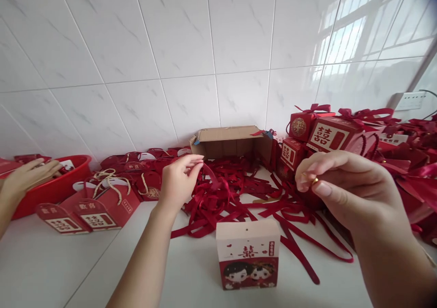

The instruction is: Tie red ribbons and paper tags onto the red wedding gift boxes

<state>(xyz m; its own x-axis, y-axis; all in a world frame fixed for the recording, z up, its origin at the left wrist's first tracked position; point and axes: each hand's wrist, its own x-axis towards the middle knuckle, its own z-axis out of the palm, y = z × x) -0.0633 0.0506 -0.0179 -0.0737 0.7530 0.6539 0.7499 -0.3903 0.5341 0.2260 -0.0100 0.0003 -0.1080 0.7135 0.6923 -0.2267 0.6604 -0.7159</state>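
Observation:
My left hand (180,180) reaches over the heap of red ribbons (208,203) and pinches the end of one ribbon (210,174) between thumb and fingers. On the right, closer to the camera, my right hand (351,194) is closed in a pinch on a tiny gold-coloured bell (314,180), partly hidden by the fingertips. Between and below the two hands a white and red gift box (248,258) stands upright on the white table (191,271); neither hand touches it. Its front shows two cartoon figures, and a small hole is near its top.
An open cardboard box (227,135) lies behind the ribbons. Finished red boxes with bows (334,133) are stacked at the right. Red boxes with cord handles (99,210) stand at the left, beside a red basin (77,162). Another person's hand (34,176) reaches into the basin.

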